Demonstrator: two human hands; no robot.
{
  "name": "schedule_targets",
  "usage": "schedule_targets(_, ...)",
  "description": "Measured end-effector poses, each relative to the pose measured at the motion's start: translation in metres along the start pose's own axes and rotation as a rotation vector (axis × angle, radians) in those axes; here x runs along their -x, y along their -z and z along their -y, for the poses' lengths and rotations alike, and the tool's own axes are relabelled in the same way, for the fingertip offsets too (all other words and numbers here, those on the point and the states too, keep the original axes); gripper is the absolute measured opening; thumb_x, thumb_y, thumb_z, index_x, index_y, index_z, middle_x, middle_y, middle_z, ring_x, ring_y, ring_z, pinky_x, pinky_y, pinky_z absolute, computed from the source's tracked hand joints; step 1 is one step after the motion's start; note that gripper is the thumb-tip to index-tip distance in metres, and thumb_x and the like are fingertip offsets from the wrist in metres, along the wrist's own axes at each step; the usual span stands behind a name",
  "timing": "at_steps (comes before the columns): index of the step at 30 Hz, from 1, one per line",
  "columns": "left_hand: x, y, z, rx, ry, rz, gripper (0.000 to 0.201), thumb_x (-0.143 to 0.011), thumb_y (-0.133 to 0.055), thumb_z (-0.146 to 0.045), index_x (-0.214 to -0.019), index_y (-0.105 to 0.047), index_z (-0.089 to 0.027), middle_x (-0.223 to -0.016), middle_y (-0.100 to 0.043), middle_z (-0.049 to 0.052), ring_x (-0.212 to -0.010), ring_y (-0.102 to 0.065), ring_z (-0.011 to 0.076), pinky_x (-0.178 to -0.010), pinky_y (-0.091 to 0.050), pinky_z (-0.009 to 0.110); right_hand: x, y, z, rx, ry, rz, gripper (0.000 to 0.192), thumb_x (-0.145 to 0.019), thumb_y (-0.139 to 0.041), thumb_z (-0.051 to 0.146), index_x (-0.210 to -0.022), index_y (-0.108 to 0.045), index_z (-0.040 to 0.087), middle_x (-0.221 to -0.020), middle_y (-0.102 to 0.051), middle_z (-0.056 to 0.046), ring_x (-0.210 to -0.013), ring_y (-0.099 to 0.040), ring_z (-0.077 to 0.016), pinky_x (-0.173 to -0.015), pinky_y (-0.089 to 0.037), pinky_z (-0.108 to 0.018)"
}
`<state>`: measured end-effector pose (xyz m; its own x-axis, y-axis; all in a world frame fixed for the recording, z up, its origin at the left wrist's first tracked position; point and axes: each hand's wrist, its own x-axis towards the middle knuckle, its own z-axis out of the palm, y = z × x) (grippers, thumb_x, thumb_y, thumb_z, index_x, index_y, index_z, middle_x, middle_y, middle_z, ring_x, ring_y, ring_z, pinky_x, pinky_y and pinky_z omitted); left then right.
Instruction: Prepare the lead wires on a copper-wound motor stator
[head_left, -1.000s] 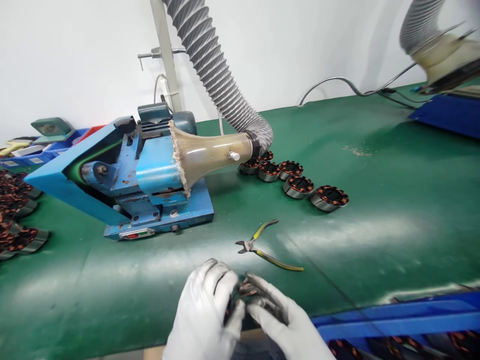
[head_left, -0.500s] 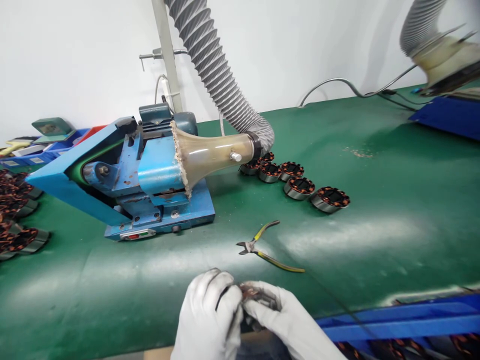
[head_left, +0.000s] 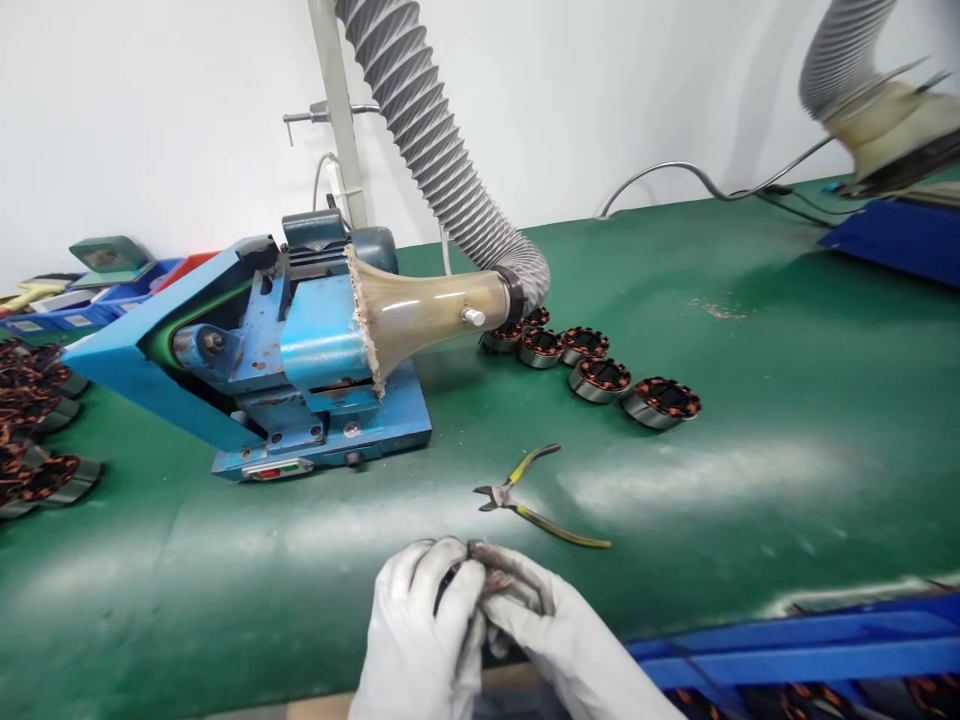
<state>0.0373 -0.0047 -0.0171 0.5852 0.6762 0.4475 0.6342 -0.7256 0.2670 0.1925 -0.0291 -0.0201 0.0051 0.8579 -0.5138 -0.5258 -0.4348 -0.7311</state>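
My left hand (head_left: pixel 424 625), in a white glove, is closed around a motor stator (head_left: pixel 496 580) at the front edge of the bench. The gloved right hand (head_left: pixel 544 620) grips the same stator from the other side. Fingers hide most of it; a bit of copper winding shows between them. Beyond the hands lies a pair of diagonal cutters (head_left: pixel 499 497) with yellow-green handles, jaws spread. Farther back stand several finished-looking stators with steel rims and copper coils, the nearest stator (head_left: pixel 660 403) at the right end of the row.
A blue belt-driven machine (head_left: pixel 322 340) with a suction hood (head_left: pixel 427 310) and grey hose (head_left: pixel 435 130) stands on the green bench (head_left: pixel 750 500). More stators (head_left: pixel 60 480) are heaped at left. A blue bin (head_left: pixel 795 640) holds stators at lower right; another hood (head_left: pixel 885 130) hangs at upper right.
The right fingers have shifted up and left over the stator, closer to the left hand, covering more of it. The cutters and the row of stators stay where they were.
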Motion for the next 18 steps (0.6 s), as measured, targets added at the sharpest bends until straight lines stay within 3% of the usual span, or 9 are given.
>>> schedule_targets(6,0.003,0.0,0.001,-0.03,0.022,0.046,0.038,-0.078,-0.055,-0.018,-0.116,-0.055,-0.02,-0.112,-0.067,0.006,-0.098,-0.061,0.0247,-0.078,-0.055,0.039,0.002,0.001,-0.008,0.094,0.027,-0.023,0.034,-0.051,-0.086,0.039,-0.073,-0.071,0.018,-0.059,-0.068,0.0,-0.047,-0.056,-0.0116,-0.058,-0.051,-0.027)
schedule_targets(10,-0.003,0.004,0.001,-0.01,0.023,0.025,0.035,-0.078,-0.059,-0.022,-0.112,-0.057,-0.02,-0.106,-0.069,0.006,-0.092,-0.063,0.0249,-0.073,-0.056,0.039,0.002,-0.004,-0.003,0.176,0.031,-0.064,0.036,-0.051,-0.083,0.045,-0.068,-0.071,0.016,-0.054,-0.065,0.0,-0.045,-0.055,-0.013,-0.049,-0.049,-0.026)
schedule_targets(14,-0.01,0.011,0.0,0.096,0.141,0.052,0.033,-0.075,-0.063,-0.021,-0.107,-0.055,-0.023,-0.097,-0.069,0.006,-0.087,-0.063,0.0256,-0.071,-0.056,0.042,-0.001,-0.015,0.006,0.236,0.033,-0.138,0.034,-0.051,-0.08,0.045,-0.062,-0.069,0.015,-0.049,-0.061,0.002,-0.037,-0.048,-0.01,-0.038,-0.042,-0.023)
schedule_targets(18,-0.02,0.023,0.002,0.158,0.278,0.158,0.047,-0.069,-0.066,-0.019,-0.113,-0.049,-0.016,-0.106,-0.064,0.012,-0.092,-0.062,0.0263,-0.078,-0.055,0.045,-0.002,-0.024,0.013,0.267,0.032,-0.184,0.03,-0.05,-0.079,0.04,-0.055,-0.065,0.014,-0.042,-0.056,0.004,-0.033,-0.043,-0.0079,-0.035,-0.037,-0.022)
